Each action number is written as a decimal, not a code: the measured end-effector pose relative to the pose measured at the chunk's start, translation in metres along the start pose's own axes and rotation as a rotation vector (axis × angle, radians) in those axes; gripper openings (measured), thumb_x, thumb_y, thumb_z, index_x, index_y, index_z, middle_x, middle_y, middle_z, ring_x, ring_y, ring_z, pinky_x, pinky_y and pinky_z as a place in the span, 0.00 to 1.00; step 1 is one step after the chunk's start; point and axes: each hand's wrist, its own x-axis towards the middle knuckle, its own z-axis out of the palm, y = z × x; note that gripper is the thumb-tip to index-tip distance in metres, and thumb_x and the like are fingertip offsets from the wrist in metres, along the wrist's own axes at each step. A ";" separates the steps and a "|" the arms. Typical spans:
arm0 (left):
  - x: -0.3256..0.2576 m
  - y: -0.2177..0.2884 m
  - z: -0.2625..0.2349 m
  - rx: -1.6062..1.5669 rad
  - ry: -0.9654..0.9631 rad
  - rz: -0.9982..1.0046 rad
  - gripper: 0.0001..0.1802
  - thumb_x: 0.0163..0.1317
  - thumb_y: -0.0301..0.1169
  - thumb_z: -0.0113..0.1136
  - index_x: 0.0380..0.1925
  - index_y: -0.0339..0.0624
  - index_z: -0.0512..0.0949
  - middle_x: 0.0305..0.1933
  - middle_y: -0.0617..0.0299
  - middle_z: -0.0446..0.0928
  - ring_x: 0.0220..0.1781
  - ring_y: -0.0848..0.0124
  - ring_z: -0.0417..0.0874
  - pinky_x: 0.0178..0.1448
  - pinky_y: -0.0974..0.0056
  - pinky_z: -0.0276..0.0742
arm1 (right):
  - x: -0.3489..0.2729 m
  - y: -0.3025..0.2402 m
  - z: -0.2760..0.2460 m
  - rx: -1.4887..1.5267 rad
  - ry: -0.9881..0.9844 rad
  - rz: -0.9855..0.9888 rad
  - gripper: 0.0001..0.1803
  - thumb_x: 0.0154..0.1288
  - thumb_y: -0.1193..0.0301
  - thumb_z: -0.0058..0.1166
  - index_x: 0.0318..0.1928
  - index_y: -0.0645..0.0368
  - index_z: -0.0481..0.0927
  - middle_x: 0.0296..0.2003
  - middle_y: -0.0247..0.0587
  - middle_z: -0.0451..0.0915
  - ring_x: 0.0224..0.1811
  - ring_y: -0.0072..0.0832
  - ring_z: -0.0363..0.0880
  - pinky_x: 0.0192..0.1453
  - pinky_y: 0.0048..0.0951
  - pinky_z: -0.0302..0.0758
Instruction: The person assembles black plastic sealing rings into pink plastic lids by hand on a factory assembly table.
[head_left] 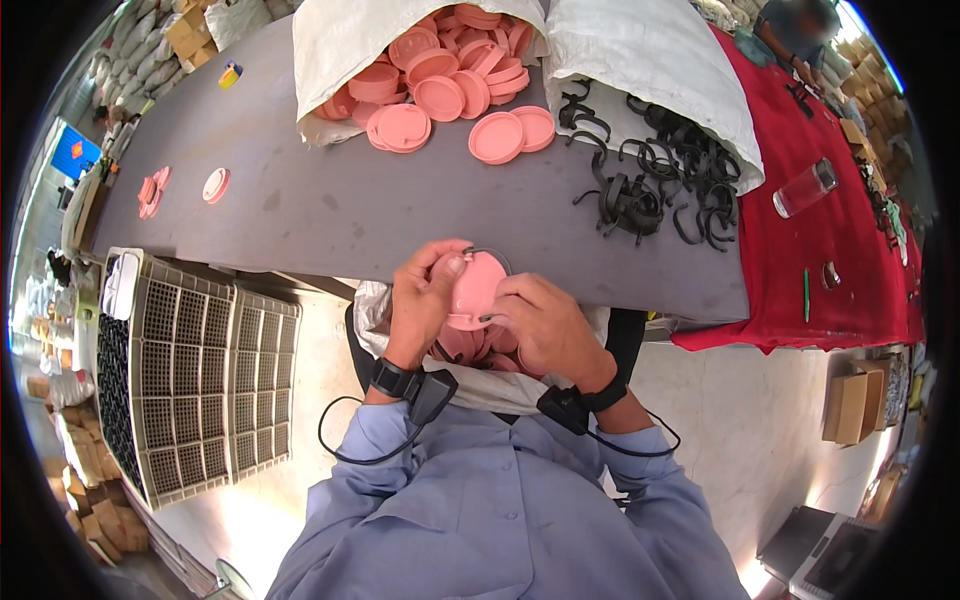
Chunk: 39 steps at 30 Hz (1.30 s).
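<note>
A pink round plastic lid (478,284) is held up at the table's near edge. My left hand (428,290) is closed on its left rim, thumb on top. My right hand (540,318) is closed at the lid's right side, its fingers pinching one end of a thin black curved handle (489,319). The handle's arc runs behind the lid and shows along the upper right. Below my hands, an open white sack (512,392) holds more pink lids (490,343), partly hidden by my hands.
A white sack (330,50) spills pink lids (438,97) onto the grey table (340,215). Beside it, another sack (650,60) spills black handles (630,205). A glass bottle (803,190) lies on red cloth (720,310). Plastic crates (215,370) stand left. A person (795,35) sits far right.
</note>
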 end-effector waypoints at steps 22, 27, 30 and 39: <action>-0.034 -0.037 0.005 0.317 0.252 0.195 0.09 0.77 0.23 0.53 0.51 0.34 0.80 0.48 0.58 0.85 0.50 0.73 0.82 0.57 0.67 0.78 | -0.019 0.018 0.043 0.004 0.007 -0.032 0.08 0.58 0.77 0.61 0.39 0.61 0.80 0.40 0.42 0.79 0.38 0.44 0.81 0.40 0.41 0.79; -0.063 -0.025 -0.007 0.286 0.252 0.203 0.12 0.75 0.24 0.57 0.56 0.34 0.77 0.57 0.54 0.83 0.58 0.68 0.83 0.65 0.61 0.78 | -0.020 -0.017 0.051 0.229 0.141 0.193 0.22 0.56 0.82 0.68 0.51 0.61 0.76 0.44 0.42 0.79 0.38 0.37 0.83 0.41 0.35 0.81; -0.080 -0.035 -0.016 0.135 0.261 0.159 0.11 0.75 0.27 0.61 0.53 0.36 0.79 0.58 0.58 0.82 0.57 0.70 0.81 0.64 0.64 0.78 | -0.050 -0.003 0.085 0.772 0.167 0.636 0.30 0.55 0.82 0.72 0.57 0.60 0.72 0.46 0.40 0.79 0.37 0.27 0.82 0.41 0.29 0.80; -0.081 -0.079 -0.009 0.546 0.095 0.250 0.24 0.68 0.15 0.54 0.63 0.35 0.79 0.60 0.56 0.83 0.61 0.66 0.83 0.68 0.60 0.78 | -0.079 -0.021 0.105 0.404 0.066 0.515 0.24 0.56 0.84 0.65 0.51 0.57 0.73 0.38 0.41 0.76 0.33 0.35 0.78 0.39 0.34 0.77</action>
